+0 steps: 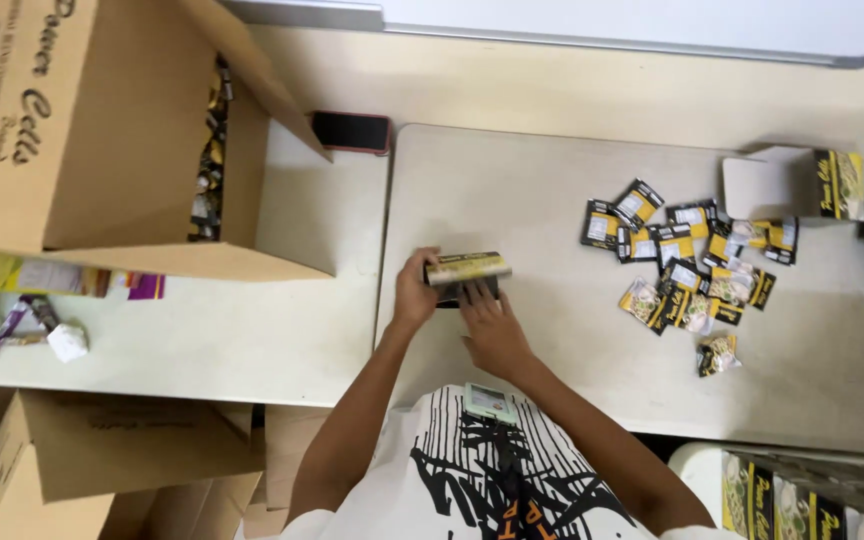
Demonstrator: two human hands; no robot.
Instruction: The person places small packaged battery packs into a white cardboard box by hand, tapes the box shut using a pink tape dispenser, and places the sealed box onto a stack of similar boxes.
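Small box (467,268) sits at the near table (512,190) edge, left hand (415,290) closed around its end to steady it. Right hand (492,325) rests flat and open against its front. Loose packets (687,260) lie well apart, within right reach.

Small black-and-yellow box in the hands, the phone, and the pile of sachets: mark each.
small black-and-yellow box (468,268): head view, on its long top face.
phone (350,132): head view, middle of its dark screen.
pile of sachets (685,262): head view, on a sachet near the pile's centre.
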